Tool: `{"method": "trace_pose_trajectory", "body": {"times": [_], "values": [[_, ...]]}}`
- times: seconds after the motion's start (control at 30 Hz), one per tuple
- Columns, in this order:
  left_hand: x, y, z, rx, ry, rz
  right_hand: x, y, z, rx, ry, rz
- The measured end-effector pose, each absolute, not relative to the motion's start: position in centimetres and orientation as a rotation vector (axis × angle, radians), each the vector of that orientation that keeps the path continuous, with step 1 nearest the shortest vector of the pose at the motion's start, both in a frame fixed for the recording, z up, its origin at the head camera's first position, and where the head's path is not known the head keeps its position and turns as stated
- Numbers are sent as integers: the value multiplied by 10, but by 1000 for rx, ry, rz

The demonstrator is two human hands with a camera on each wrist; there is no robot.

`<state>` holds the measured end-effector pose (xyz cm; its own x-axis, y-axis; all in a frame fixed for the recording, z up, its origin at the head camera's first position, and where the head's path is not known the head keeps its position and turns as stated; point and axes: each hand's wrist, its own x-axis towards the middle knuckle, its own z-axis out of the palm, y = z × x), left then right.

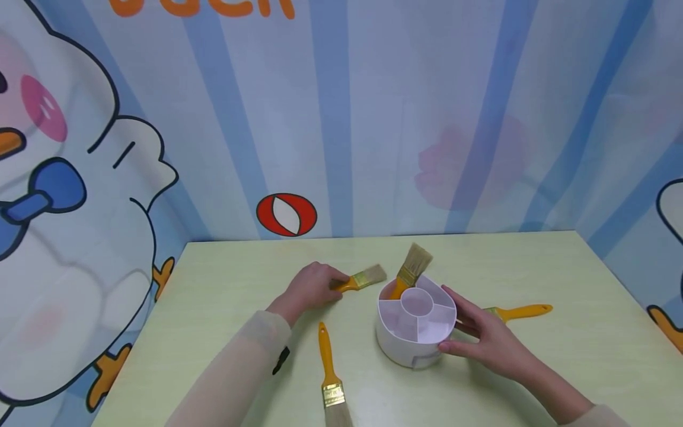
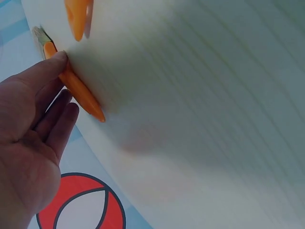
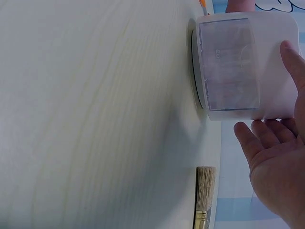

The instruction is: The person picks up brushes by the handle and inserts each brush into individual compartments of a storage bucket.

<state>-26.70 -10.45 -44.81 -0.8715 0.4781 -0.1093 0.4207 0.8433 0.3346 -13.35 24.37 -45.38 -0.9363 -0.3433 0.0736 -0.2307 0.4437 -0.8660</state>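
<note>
My left hand (image 1: 315, 284) pinches the orange handle of a flat paintbrush (image 1: 368, 276) lying on the table. In the left wrist view, the thumb rests on that brush's handle (image 2: 82, 93). My right hand (image 1: 493, 341) holds the side of a round white desk organizer (image 1: 392, 341), thumb towards the front and fingers farther back. Inside its back left compartment another paintbrush (image 1: 415, 264) leans with bristles up. The right wrist view shows the organizer's small translucent drawer (image 3: 228, 67), with the thumb and fingers of the right hand (image 3: 276, 167) around the body.
A third paintbrush (image 1: 327, 356) lies between the arms, bristles towards me. One more paintbrush (image 1: 525, 311) lies behind the right hand, partly hidden. A small black object (image 1: 281, 360) shows at the left sleeve. Behind the pale table (image 1: 240, 261) stands a striped blue backdrop (image 1: 373, 118).
</note>
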Motion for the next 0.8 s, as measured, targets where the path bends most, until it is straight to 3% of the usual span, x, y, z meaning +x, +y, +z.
{"method": "trace_pose_trajectory", "body": {"times": [0.33,0.8], "values": [[-269,-103,-453,841,2871,441,-133,244,-453,-530,2575,-1525],[-271,-98,-455,838,2929,472,-132,245,-454,-517,2570,-1528]]}}
